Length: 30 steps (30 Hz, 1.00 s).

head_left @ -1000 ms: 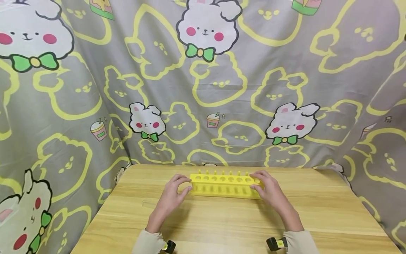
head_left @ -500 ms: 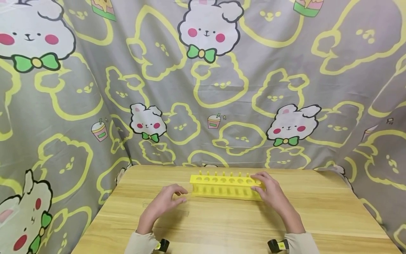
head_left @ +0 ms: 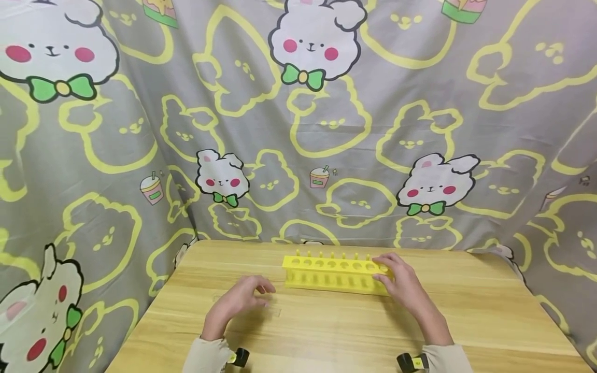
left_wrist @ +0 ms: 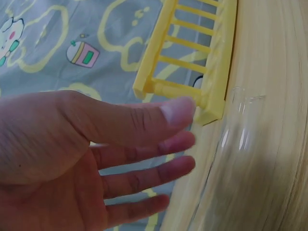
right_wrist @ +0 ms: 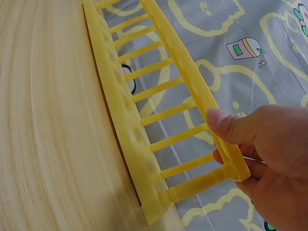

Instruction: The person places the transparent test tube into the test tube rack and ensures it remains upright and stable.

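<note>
Grey bunny-print curtain behind; wood-grain table in front. Left hand: fingers loosely bent and parted, holding nothing, apart from yellow rack. 2 clear tubes lying on table near rack's left end; glass faint, so more could be missed. Rack upright toward table's back, no tube seen in it. Right hand: thumb and fingers pinching rack's right end. Judged: rack looks set down, right hand's release not yet done, tubes unracked.
</note>
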Tool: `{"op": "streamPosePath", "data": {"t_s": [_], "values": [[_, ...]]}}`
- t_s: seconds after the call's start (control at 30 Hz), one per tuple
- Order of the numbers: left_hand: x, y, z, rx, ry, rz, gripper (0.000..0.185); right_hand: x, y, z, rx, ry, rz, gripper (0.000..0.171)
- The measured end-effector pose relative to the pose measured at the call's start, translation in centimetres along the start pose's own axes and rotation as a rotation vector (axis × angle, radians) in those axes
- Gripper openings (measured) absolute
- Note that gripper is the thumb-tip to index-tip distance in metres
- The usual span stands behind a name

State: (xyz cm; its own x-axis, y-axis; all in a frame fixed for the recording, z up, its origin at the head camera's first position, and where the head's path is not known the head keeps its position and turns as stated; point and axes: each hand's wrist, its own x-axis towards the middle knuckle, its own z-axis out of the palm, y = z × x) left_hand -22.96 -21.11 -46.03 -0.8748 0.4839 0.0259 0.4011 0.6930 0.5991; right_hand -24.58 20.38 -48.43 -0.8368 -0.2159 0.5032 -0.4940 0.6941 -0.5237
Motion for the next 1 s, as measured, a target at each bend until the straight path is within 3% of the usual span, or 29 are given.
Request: {"op": "streamPosePath", "data": {"t_s": [0.17,0.37,0.53,1.0], "values": [[-0.3,-0.3,0.3,-0.026,-0.052,-0.002,0.034,-0.1,-0.1,0.1,-0.004,0.004,-0.014,0.039],[-0.3,-0.5,0.4,0.017,-0.102,0.0,0.037,-0.2,-0.2,0.1,0.0,0.022,-0.032,0.04],[-0.1,-0.6,0.5,0.042,-0.095,-0.018,0.035,-0.2,-0.1,0.1,-0.008,0.039,-0.051,0.04],[0.2,-1.1,1.3,0.08,-0.055,0.01,0.03,-0.1,0.1,0.2,-0.01,0.055,-0.064,0.04]]}}
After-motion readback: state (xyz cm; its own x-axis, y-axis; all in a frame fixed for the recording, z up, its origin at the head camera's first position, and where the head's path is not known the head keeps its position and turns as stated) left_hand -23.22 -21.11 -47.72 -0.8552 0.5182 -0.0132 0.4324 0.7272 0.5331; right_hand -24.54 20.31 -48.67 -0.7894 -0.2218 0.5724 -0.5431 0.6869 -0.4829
